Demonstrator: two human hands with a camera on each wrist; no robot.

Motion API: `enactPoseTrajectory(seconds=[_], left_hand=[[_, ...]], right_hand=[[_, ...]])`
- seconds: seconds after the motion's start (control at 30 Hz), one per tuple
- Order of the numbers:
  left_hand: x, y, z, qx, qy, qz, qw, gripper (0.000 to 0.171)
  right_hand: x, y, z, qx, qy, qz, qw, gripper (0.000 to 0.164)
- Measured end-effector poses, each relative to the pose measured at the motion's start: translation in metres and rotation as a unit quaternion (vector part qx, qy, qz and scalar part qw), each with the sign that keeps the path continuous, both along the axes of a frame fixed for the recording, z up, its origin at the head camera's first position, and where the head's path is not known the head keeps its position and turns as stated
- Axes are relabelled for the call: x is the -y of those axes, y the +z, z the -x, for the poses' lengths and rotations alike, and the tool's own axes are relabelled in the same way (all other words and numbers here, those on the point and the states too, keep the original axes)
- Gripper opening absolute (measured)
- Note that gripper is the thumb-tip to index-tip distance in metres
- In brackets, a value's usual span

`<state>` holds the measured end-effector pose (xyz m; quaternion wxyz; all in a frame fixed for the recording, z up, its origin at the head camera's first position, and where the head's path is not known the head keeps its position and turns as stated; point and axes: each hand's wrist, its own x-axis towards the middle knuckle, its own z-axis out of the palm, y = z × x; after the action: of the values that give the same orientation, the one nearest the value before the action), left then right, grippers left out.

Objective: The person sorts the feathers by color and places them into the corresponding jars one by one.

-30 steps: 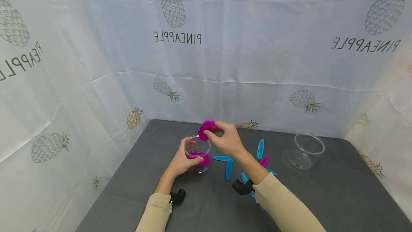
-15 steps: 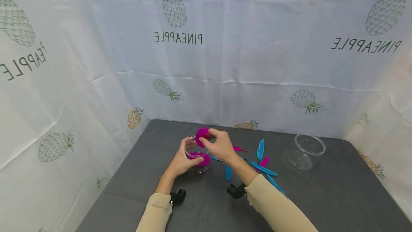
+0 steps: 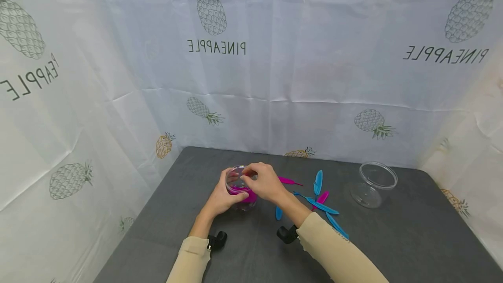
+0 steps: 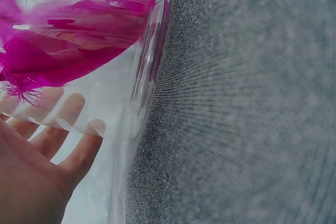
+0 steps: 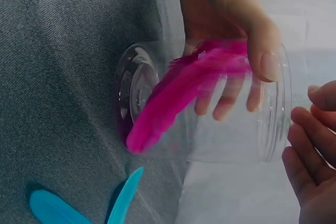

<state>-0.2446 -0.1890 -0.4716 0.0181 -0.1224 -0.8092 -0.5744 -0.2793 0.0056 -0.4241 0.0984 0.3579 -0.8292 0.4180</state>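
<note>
Pineapple-print curtain [image 3: 298,69] behind a grey table [image 3: 149,239]. Head view: your left hand [image 3: 221,196] grips a clear jar [image 3: 245,208] containing magenta feathers [image 3: 252,197]; your right hand [image 3: 265,181] is poised at its rim. Two loose magenta feathers [image 3: 291,181] and several blue feathers [image 3: 322,206] lie out, and the second jar [image 3: 368,196] shows no contents, so the filling appears only partly done. Left wrist view: your fingers [image 4: 85,149] wrap the jar wall. Right wrist view: your fingertips [image 5: 300,114] curl loosely beside the mouth, holding nothing visible.
</note>
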Motion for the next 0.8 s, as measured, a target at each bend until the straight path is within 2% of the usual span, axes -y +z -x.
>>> enactPoseTrajectory(seconds=[0.17,0.23,0.37,0.5,0.63,0.8], left_hand=[[0.003,-0.024,0.013,-0.011,0.017,-0.004,0.9998,0.098],[0.004,-0.028,0.016,-0.018,0.017,-0.008,0.9997,0.096],[0.005,-0.030,0.018,-0.022,0.013,-0.009,0.9996,0.094],[0.005,-0.025,0.017,-0.013,0.010,-0.010,0.9998,0.096],[0.003,-0.020,0.015,-0.008,0.005,-0.006,0.9999,0.096],[0.004,-0.026,0.017,-0.017,0.013,-0.005,0.9998,0.094]], right_hand=[[-0.006,0.008,-0.001,-0.023,0.007,-0.001,1.000,0.015],[-0.010,0.013,-0.001,-0.040,0.007,-0.007,0.999,0.014],[-0.018,0.024,-0.003,-0.063,-0.001,-0.023,0.998,0.014],[-0.025,0.033,-0.003,-0.087,-0.017,-0.046,0.995,0.013],[-0.033,0.035,0.000,-0.114,-0.030,-0.082,0.990,0.012],[-0.046,0.034,0.006,-0.129,-0.040,-0.097,0.986,0.012]])
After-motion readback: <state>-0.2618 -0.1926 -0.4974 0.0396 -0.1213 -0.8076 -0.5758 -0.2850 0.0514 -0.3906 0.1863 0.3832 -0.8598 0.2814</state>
